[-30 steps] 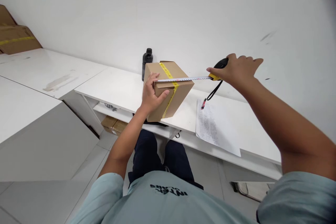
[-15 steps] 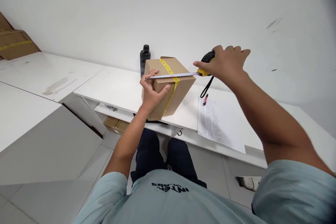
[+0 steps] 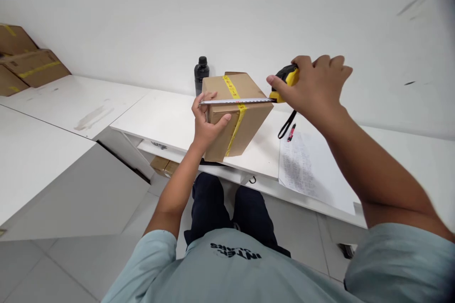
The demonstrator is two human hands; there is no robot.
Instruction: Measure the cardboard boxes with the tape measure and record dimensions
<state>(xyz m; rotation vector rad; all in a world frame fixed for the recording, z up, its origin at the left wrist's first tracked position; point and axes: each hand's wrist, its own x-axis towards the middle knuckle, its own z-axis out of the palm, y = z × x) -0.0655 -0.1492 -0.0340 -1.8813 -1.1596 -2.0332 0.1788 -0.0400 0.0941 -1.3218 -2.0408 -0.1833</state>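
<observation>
A brown cardboard box [image 3: 249, 123] with a yellow tape band stands on the white desk [image 3: 167, 118]. My left hand [image 3: 206, 123] grips the box's near left corner and pins the end of the white tape blade [image 3: 238, 101] against it. My right hand [image 3: 313, 87] is closed around the yellow-and-black tape measure [image 3: 287, 78] just past the box's right edge, its black wrist strap [image 3: 286, 125] hanging down. The blade runs level across the box's top front edge.
A black bottle [image 3: 201, 73] stands behind the box by the wall. A printed sheet [image 3: 313, 170] and a red pen [image 3: 290, 132] lie on the desk to the right. Cardboard boxes [image 3: 31, 66] sit at far left, another under the desk [image 3: 161, 165].
My right hand has brought the tape measure in toward the box, so the pulled-out blade is shorter. My left hand shifted its grip slightly on the corner. The view has drifted a little.
</observation>
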